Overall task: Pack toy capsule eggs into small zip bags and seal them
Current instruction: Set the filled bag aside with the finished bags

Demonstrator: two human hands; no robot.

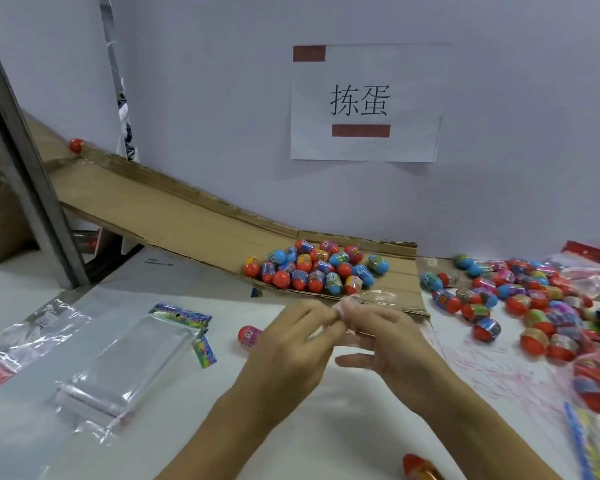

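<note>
My left hand (291, 344) and my right hand (381, 337) meet over the middle of the table and pinch a small clear zip bag (378, 296) between their fingertips. The bag is blurred and I cannot tell whether anything is in it. A single red and pink capsule egg (248, 336) lies on the table just left of my left hand. Several red and blue capsule eggs (312, 270) are heaped at the foot of a cardboard chute (174, 216), right behind my hands.
A stack of clear zip bags (129, 362) with printed headers lies at the left, more bags (32, 334) further left. Many loose eggs (520, 299) and filled bags cover the right side. A metal post (25, 168) stands at the left. One red egg (75, 145) sits high on the chute.
</note>
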